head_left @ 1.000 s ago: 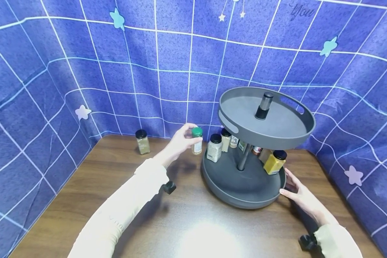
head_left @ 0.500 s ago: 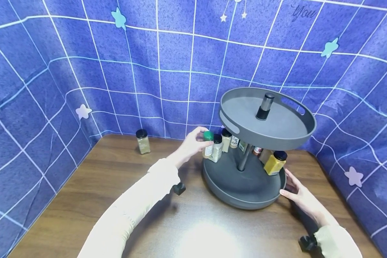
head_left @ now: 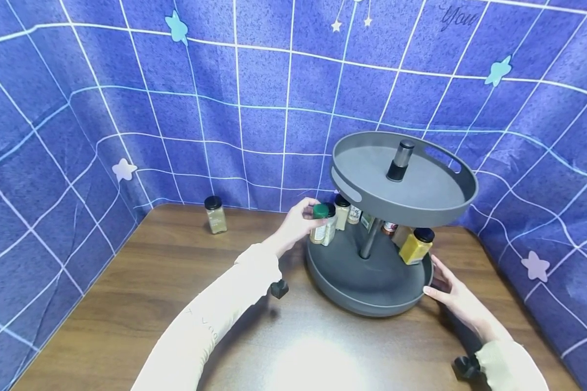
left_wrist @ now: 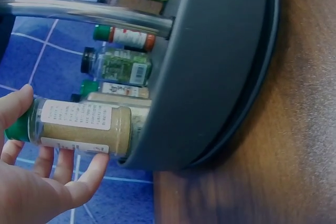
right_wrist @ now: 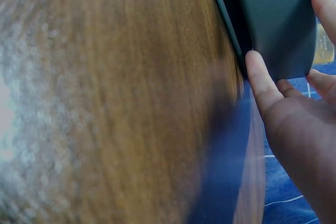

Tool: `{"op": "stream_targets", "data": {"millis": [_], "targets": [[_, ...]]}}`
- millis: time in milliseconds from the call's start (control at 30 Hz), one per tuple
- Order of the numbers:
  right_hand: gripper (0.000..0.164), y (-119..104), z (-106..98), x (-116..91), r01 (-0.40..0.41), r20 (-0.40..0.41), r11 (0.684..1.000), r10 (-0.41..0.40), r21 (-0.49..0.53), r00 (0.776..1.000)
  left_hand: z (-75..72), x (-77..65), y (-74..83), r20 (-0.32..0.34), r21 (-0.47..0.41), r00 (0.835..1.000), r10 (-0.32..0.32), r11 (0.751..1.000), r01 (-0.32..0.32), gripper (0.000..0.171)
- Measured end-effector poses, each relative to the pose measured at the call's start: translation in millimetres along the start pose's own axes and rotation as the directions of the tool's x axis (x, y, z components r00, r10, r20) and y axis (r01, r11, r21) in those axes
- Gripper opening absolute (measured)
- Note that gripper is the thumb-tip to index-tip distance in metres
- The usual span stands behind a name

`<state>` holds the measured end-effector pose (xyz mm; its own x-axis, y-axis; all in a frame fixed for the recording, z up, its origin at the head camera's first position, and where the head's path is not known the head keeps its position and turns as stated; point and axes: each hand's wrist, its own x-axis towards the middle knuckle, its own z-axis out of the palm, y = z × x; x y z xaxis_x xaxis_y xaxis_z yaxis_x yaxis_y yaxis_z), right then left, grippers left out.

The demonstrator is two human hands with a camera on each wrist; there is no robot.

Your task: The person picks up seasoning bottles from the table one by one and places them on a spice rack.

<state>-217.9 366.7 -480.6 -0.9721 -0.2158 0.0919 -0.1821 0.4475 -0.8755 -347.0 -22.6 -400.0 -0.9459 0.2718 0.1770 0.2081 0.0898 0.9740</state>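
Observation:
In the head view my left hand (head_left: 293,228) holds a green-capped spice jar (left_wrist: 84,124) upright at the left edge of the lower tray (head_left: 372,285) of a grey two-tier turntable. Fingers and thumb lie around the cap and upper body; the left wrist view shows tan powder and white labels. The jar overlaps a black-capped jar (head_left: 330,231) in the head view; whether its base touches the tray I cannot tell. My right hand (head_left: 452,298) grips the lower tray's right side, thumb at the rim and fingers along the outer wall (right_wrist: 283,24).
Several spice jars stand along the tray's back, among them a yellow one (head_left: 416,247) at the right. The upper tray (head_left: 367,157) overhangs the lower one. Alone on the wooden table (head_left: 151,282) stands a black-capped jar (head_left: 217,216). Blue cloth (head_left: 215,130) hangs behind.
My left hand has carried the green-capped jar to the right, from beside the turntable to over its left edge. My right hand stays at the lower tray.

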Motion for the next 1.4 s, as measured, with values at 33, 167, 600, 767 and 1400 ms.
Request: {"op": "stream_targets", "data": {"millis": [33, 167, 600, 767, 1400], "targets": [[0.079, 0, 0, 0, -0.002, 0.0, 1.0, 0.002, -0.001, 1.0, 0.8, 0.2, -1.8, -0.002, 0.007, 1.0, 0.002, 1.0, -0.002, 0.041], [0.079, 1, 0, 1, -0.004, -0.001, 1.0, 0.004, 0.004, 1.0, 3.1, 0.6, -7.3, -0.015, 0.038, 1.0, 0.009, 0.999, -0.008, 0.042], [0.079, -3, 1, -1, -0.014, 0.001, 1.0, 0.014, 0.015, 1.0, 2.2, -0.3, -20.7, -0.05, 0.121, 0.998, 0.034, 0.992, -0.028, 0.043], [0.078, -3, 1, -1, -0.006, 0.007, 1.0, 0.006, 0.022, 1.0, 1.3, -2.3, -25.0, -0.062, 0.177, 0.998, 0.026, 0.984, -0.015, 0.043], [0.079, -3, 3, -2, 0.022, 0.002, 0.999, -0.022, 0.027, 1.0, 2.6, -4.2, -35.8, -0.08, 0.23, 0.996, 0.046, 0.973, -0.027, 0.039]]}}
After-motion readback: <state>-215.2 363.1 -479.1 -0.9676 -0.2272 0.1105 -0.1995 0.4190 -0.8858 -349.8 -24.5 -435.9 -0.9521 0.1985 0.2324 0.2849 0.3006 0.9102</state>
